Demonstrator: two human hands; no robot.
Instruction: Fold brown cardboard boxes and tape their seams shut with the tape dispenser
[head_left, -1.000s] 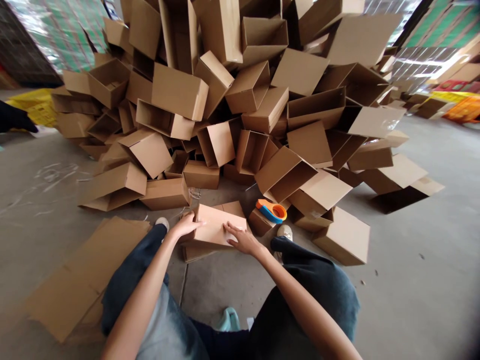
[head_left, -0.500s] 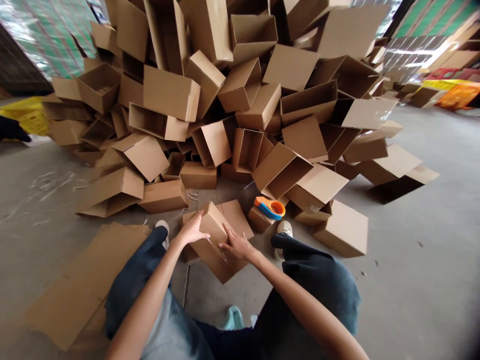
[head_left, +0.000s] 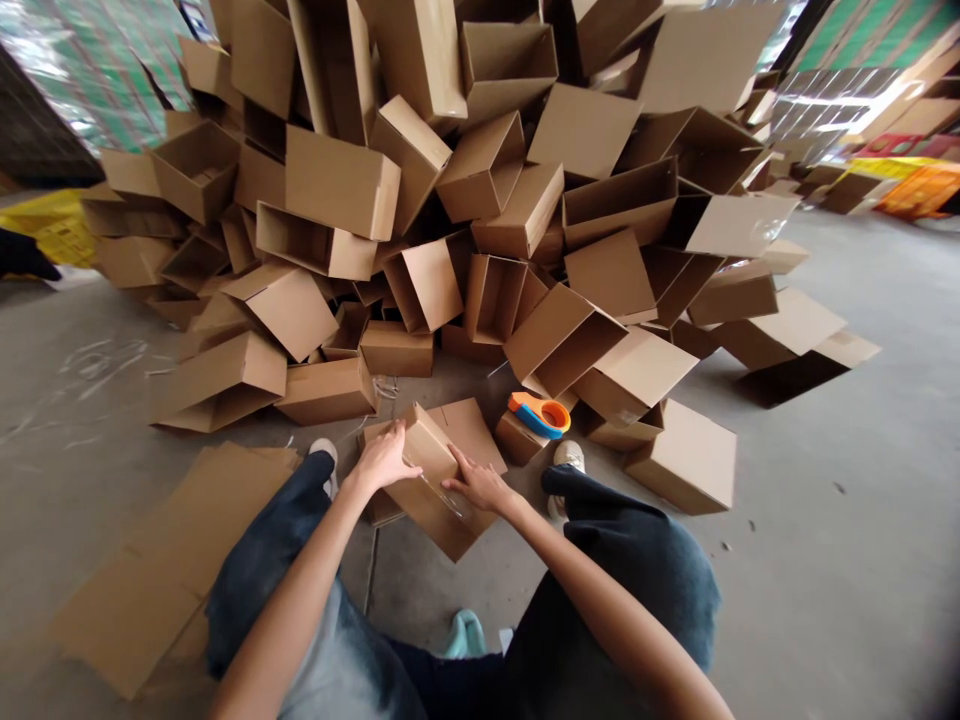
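Observation:
A cardboard box (head_left: 433, 510) stands tilted between my knees, with a shiny strip of clear tape on its upper face. My left hand (head_left: 382, 460) grips its left upper edge, fingers over the side and thumb on top. Across the right part of the box lies my right hand (head_left: 480, 484), its fingers stretched out and touching the surface. Another piece of cardboard (head_left: 469, 432) shows just behind the box. To the right, an orange and blue tape dispenser (head_left: 541, 416) rests on a small box (head_left: 519, 440).
A tall heap of open cardboard boxes (head_left: 341, 185) rises in front of me. Flattened cardboard (head_left: 165, 570) lies on the floor at my left. One pale box (head_left: 686, 460) sits near my right foot. Something teal (head_left: 466, 635) is on the floor between my legs.
The near corner of the box has risen slightly. Both hands keep nearly the same places on it, and the tape dispenser has not moved.

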